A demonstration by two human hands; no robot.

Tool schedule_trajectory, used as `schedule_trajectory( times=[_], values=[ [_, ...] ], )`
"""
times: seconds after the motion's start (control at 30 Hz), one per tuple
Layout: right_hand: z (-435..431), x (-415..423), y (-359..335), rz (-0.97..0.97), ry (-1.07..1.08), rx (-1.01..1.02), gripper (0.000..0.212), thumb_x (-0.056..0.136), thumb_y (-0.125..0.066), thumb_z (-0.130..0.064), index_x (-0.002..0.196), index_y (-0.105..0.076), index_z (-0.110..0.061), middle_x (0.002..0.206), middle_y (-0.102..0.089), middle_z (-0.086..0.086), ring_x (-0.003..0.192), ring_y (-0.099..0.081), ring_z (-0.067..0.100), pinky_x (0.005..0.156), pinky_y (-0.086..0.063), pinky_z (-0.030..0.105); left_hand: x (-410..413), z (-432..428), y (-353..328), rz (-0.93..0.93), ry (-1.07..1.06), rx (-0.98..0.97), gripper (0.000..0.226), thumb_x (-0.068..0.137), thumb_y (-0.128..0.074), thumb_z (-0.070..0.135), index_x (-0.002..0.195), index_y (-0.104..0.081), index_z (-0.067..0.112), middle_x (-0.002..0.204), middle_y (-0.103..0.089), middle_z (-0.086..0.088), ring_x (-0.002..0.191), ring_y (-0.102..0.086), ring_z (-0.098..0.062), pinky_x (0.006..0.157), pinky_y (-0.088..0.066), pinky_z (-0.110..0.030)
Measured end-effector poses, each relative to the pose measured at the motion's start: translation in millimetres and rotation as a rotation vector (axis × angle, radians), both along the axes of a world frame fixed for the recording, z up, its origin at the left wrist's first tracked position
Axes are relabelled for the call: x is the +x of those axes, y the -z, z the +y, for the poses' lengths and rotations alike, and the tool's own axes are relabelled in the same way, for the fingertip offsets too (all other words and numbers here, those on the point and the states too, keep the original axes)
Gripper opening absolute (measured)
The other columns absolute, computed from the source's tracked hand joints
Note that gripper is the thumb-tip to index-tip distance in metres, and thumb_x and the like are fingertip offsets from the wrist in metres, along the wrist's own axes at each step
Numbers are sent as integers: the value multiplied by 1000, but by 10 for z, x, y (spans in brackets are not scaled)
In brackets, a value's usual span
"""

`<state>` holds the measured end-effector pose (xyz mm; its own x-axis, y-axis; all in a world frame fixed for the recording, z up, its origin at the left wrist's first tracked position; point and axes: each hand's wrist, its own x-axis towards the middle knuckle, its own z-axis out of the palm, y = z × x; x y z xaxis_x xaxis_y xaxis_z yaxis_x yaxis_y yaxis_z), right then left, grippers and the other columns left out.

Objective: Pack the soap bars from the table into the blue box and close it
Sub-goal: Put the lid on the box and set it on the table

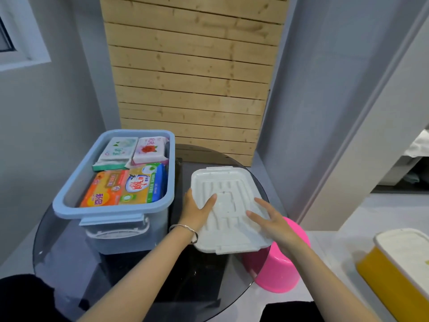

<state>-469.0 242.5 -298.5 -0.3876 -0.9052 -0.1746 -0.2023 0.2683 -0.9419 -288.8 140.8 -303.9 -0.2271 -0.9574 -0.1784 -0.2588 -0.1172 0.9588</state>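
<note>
The blue box [69,201] stands open on the left of the round glass table [69,270]. Several wrapped soap bars fill it: an orange pack [104,189], a yellow-blue pack [144,182], a green-white pack [116,152] and a pink-white pack [149,149]. Its white lid [222,182] lies flat on the table to the right of the box. My left hand [197,210] grips the lid's left edge, thumb on top. My right hand [271,219] rests on the lid's right side with fingers spread.
A pink plastic stool [276,270] stands under the table's right edge. A yellow box with a white lid [394,270] sits on the floor at the right. A wooden slat panel [190,77] leans on the wall behind the table.
</note>
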Motion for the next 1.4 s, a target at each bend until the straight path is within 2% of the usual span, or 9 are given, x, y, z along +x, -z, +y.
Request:
schedule_trajectory(
  times=[0.13,0.23,0.37,0.63,0.77,0.9,1.13,1.27,1.4],
  values=[
    [58,-220,-278,-55,177,-198,40,81,-70,-32,118,-58,-43,129,-58,-15,109,-58,5,87,-47,24,-173,50,-373,257,-51,41,52,82,-65,31,124,-44,8,127,-58,-10,114,-57,-27,94,-48,-41],
    [104,-377,-636,-11,220,-318,29,82,-67,-36,108,-61,-48,129,-60,-13,114,-58,8,99,-45,32,-273,117,-784,460,26,22,30,84,-64,25,112,-57,16,114,-66,-6,105,-63,-25,90,-52,-41],
    [164,-426,-1185,129,182,-379,41,72,-62,-60,113,-58,-55,130,-56,-21,125,-50,6,105,-41,40,-297,131,-1257,655,217,83,28,92,-50,33,118,-55,24,119,-66,-1,104,-64,-18,87,-53,-36],
    [-68,219,-1763,535,161,-481,48,86,-52,-51,131,-50,-33,133,-47,-18,126,-42,5,101,-31,24,95,-30,-1779,716,307,60,41,95,-42,38,135,-42,27,129,-61,0,115,-59,-19,98,-47,-39],
    [-306,889,-1914,334,-55,-475,52,89,-51,-50,138,-42,-37,135,-42,-23,121,-36,-6,90,-26,10,322,-43,-1930,766,332,34,38,95,-42,37,131,-46,27,126,-63,-4,114,-61,-21,95,-49,-37],
    [-487,1291,-2061,58,-205,-413,56,90,-47,-52,143,-36,-36,149,-37,-13,136,-36,6,107,-27,23,477,-65,-1979,703,384,-32,49,89,-22,63,115,-57,41,113,-70,2,109,-63,-17,101,-45,-45],
    [-674,1493,-2318,-458,-233,-468,48,81,-48,-12,127,-52,-24,110,-64,13,96,-61,30,92,-48,46,908,-215,-2060,457,388,-253,56,87,-4,65,123,-45,54,134,-49,21,122,-40,3,107,-17,-31],
    [-776,1535,-2287,-645,-121,-450,42,86,-46,-13,127,-53,-11,114,-64,21,100,-61,36,96,-45,56,1284,-379,-2175,266,205,-377,48,91,-24,58,136,-36,45,142,-39,20,126,-35,6,99,-24,-22],
    [-889,1578,-2110,-710,-105,-409,28,88,-46,-15,112,-59,-9,97,-68,13,83,-64,27,75,-52,38,1713,-552,-2094,85,-138,-359,53,91,-47,43,139,-34,24,127,-50,9,119,-48,-9,97,-40,-29]
  ],
)
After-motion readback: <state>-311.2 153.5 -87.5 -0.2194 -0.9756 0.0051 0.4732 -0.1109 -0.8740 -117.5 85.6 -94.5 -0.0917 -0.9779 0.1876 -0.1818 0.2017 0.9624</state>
